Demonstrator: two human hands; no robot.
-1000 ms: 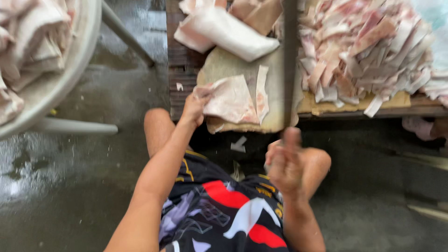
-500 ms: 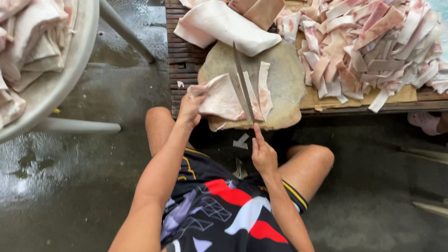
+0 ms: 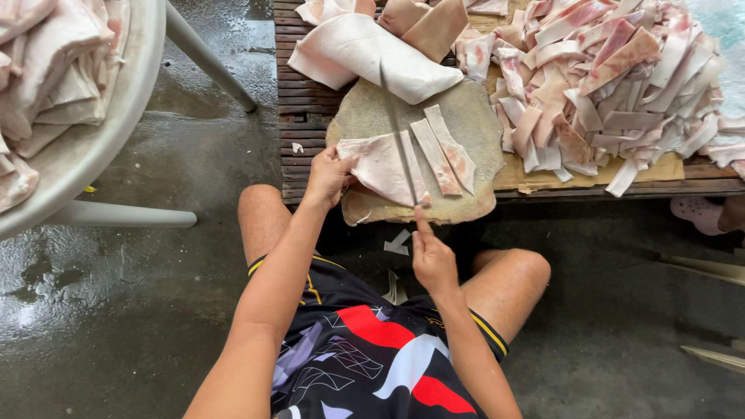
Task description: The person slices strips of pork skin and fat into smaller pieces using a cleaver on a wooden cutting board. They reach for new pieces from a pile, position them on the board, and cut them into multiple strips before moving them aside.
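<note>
Wet grey concrete floor (image 3: 116, 326) lies beneath a seated person, seen from above, who faces a low bench of dark wooden slats (image 3: 299, 109). On the bench rests a round, worn chopping block (image 3: 473, 124), its near edge overhanging the slats. A flat sheet of pale pink pork skin (image 3: 376, 164) lies on the left half of the block. The left hand (image 3: 327, 177) rests at the sheet's left edge, fingers curled and pressing down on it, thumb towards the block. The right hand (image 3: 431, 256) is closed around the handle of a long knife (image 3: 397, 136), index finger extended along the top towards the blade; the blade runs away from the person across the sheet, its edge down on the skin near the sheet's right margin. Just to the right of the blade lie two cut strips (image 3: 444, 151), side by side and slightly angled. Beyond the block, a large folded piece of skin (image 3: 365, 54) overlaps its far edge. To the right, a heap of cut strips (image 3: 613, 85) covers a sheet of cardboard (image 3: 667, 167) on the bench. At left, a pale round tub (image 3: 93, 132) on legs holds further uncut skins. Patterned shorts (image 3: 365, 365) and bare knees fill the lower foreground.
</note>
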